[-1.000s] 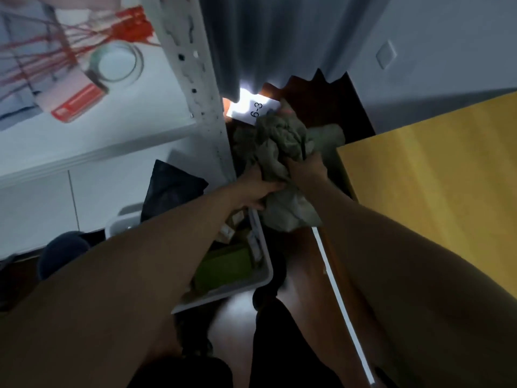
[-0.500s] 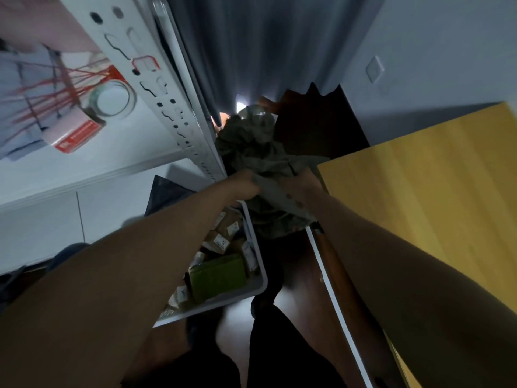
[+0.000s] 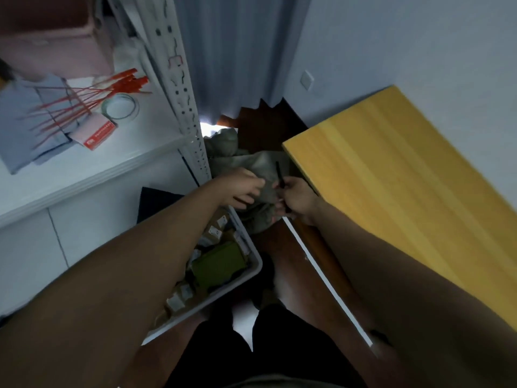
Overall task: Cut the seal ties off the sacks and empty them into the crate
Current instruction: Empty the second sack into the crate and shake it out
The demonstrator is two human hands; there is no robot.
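Left hand (image 3: 242, 189): fingers loosely spread, resting on the grey-green sack (image 3: 260, 175), not closed on it. Right hand (image 3: 296, 197): closed on a thin dark tool (image 3: 279, 175), kind cannot be told, tip against the sack. Sack: crumpled, limp, between shelf upright (image 3: 193, 135) and wooden tabletop (image 3: 405, 197), just beyond the crate. White crate (image 3: 253, 271): on floor, holding labelled cardboard parcels (image 3: 214, 231) and a green box (image 3: 219, 264).

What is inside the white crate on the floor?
The crate holds a green box and several small brown parcels with white labels. The left forearm covers its left part, so what lies there, and underneath the top items, cannot be seen.
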